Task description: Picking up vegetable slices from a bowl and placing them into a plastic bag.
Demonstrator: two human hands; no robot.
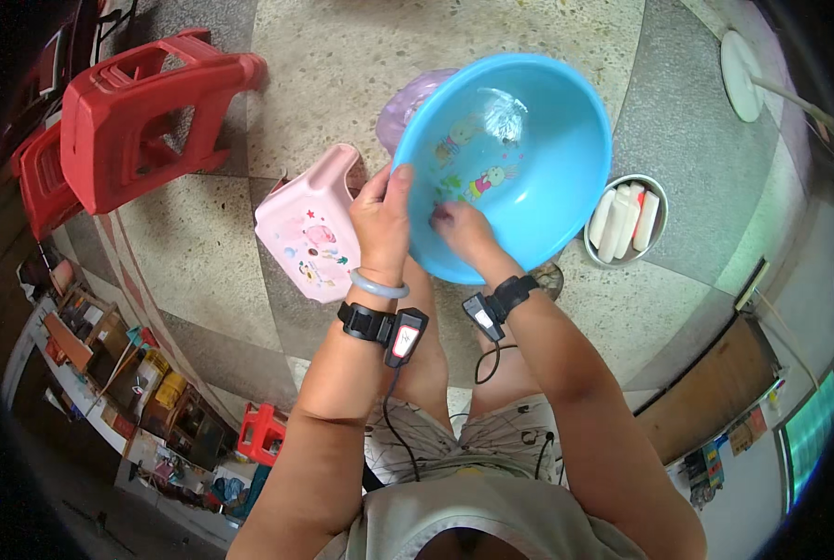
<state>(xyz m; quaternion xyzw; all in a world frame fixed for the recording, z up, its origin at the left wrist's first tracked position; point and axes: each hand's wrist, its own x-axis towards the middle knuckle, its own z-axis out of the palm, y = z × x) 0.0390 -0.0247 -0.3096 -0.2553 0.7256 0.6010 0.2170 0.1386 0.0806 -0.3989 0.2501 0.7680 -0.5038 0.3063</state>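
A large light-blue plastic basin (557, 177) with cartoon rabbits printed inside is tilted in front of me. My left hand (384, 210) grips its left rim, thumb over the edge and the other fingers mostly hidden outside. Inside the basin, my right hand (465, 231) has its fingers curled close to the lower left wall. What those fingers hold, if anything, is hidden. Beyond the left rim, a purple plastic bag (407, 110) is partly covered by the basin.
On the right stands a round metal container (596, 254) holding several long white pieces (619, 222). A pink stool (309, 233) is left of the basin, with red plastic stools (109, 140) farther left. Cluttered shelves (146, 373) line the lower left. A wooden board (715, 392) lies lower right.
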